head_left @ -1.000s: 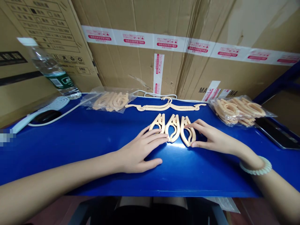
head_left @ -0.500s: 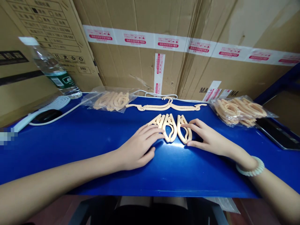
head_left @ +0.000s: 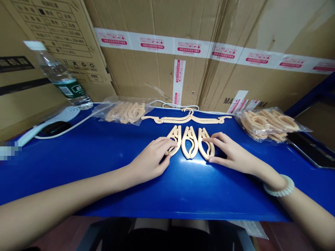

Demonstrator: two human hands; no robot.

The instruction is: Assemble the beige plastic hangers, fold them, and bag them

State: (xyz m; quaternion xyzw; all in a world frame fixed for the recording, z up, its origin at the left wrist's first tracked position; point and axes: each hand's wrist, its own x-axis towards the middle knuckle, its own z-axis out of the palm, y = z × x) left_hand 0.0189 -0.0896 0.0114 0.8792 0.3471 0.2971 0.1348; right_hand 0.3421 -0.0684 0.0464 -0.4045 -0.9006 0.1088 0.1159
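Observation:
Three cream folded hangers lie in a row on the blue table. My left hand [head_left: 155, 157] grips the left folded hanger [head_left: 179, 137], fingers over its side and thumb at its lower end; the fingers hide part of it. The middle folded hanger [head_left: 184, 150] lies between my hands, untouched. On the right folded hanger [head_left: 200, 144], my right hand [head_left: 229, 153] has its fingertips at the side and thumb at the bottom. Just beyond the row, an unfolded hanger [head_left: 178, 120] lies flat with its hook toward the cardboard.
Clear bags of folded hangers lie at left [head_left: 125, 112] and right [head_left: 269, 122]. A water bottle [head_left: 69, 87], a white-handled object [head_left: 44, 123] and a white cable [head_left: 70, 131] are at left. A dark phone-like device [head_left: 311, 148] lies right. Cardboard [head_left: 146, 76] stands behind.
My left hand has shifted slightly left, and its thumb has come up to the left folded hanger. That hanger now stands apart from the middle one and is more upright. My right hand stays put.

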